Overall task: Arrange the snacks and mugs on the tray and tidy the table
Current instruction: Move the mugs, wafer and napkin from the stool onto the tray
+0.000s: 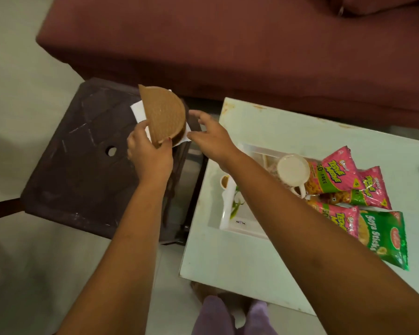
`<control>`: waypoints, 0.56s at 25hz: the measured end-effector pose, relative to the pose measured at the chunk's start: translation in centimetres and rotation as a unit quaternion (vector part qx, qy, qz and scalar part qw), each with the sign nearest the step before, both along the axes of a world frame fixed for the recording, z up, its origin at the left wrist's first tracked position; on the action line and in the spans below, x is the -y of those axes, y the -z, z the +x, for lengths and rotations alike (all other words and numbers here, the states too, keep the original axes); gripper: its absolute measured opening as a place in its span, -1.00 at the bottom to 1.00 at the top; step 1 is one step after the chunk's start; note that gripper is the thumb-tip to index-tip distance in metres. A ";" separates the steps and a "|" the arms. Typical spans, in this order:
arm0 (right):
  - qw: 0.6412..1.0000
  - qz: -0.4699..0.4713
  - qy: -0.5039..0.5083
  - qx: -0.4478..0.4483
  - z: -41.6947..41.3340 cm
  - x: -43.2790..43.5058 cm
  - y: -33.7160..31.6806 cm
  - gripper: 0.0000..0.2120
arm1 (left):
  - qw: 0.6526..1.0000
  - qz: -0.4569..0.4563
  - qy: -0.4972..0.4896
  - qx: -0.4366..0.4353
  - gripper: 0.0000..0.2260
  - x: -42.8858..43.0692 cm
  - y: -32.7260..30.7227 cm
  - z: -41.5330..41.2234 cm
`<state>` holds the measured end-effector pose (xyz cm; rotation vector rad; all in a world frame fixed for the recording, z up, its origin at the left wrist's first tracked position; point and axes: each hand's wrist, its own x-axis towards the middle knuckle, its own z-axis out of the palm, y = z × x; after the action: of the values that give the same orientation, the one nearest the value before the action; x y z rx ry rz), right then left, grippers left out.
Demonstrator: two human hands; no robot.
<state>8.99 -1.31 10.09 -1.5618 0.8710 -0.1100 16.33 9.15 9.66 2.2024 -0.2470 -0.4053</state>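
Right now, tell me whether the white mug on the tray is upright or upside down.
Upside down. The white mug shows its flat round base facing up, handle low against the tray, beside the pink snack packets.

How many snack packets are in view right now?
4: three pink packets and one green packet, overlapping at the tray's right end on the table. The right arm may hide more.

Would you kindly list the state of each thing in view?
Left hand: grip shut on the brown disc.
Brown disc: tilted on edge above the stool.
Right hand: open, empty.
Mug: upright on the tray.
Tray: flat on the table.
Snack packets: sealed, lying partly over the tray.
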 end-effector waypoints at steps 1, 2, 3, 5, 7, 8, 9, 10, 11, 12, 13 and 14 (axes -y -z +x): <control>1.000 0.009 0.009 0.000 1.0 -0.3 0.4 -0.50 | 1.000 -0.002 0.016 -0.016 -0.53 0.0 0.3 0.5; 1.000 0.014 0.019 -0.003 1.8 -0.6 0.7 -0.51 | 0.999 -0.011 0.030 -0.035 -0.52 0.1 0.6 0.9; 0.999 0.021 0.031 -0.005 2.4 -0.7 1.0 -0.52 | 0.997 -0.019 0.042 -0.055 -0.52 0.2 0.9 1.2; 0.996 0.049 0.072 0.008 3.2 -0.8 1.4 -0.56 | 0.993 -0.038 0.048 -0.098 -0.52 0.5 1.1 1.4; 0.988 0.082 0.127 0.034 3.5 -0.9 1.4 -0.63 | 0.989 -0.072 0.020 -0.129 -0.55 0.8 0.7 1.3; 0.984 0.084 0.151 0.045 3.5 -0.9 1.3 -0.68 | 0.988 -0.084 0.001 -0.128 -0.57 0.9 0.4 1.2; 0.981 0.078 0.172 0.053 3.4 -0.9 1.0 -0.72 | 0.988 -0.095 -0.014 -0.122 -0.59 1.0 -0.1 1.0; 0.976 0.080 0.189 0.066 3.1 -0.9 0.6 -0.76 | 0.986 -0.113 -0.029 -0.121 -0.61 1.1 -0.6 0.8; 0.970 0.097 0.204 0.087 2.6 -0.8 0.2 -0.79 | 0.980 -0.141 -0.042 -0.131 -0.62 1.3 -1.2 0.3; 0.962 0.125 0.217 0.111 1.9 -0.6 -0.3 -0.81 | 0.972 -0.173 -0.054 -0.147 -0.63 1.4 -1.8 -0.3; 0.954 0.145 0.227 0.130 1.0 -0.3 -0.9 -0.83 | 0.963 -0.202 -0.065 -0.166 -0.64 1.5 -2.5 -1.0; 0.954 0.132 0.233 0.137 -0.2 0.1 -1.4 -0.85 | 0.954 -0.223 -0.073 -0.187 -0.65 1.7 -3.0 -1.9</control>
<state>8.80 -1.42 11.48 -1.0394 0.9732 -0.5171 14.41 7.49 12.64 1.6499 0.0325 -0.6084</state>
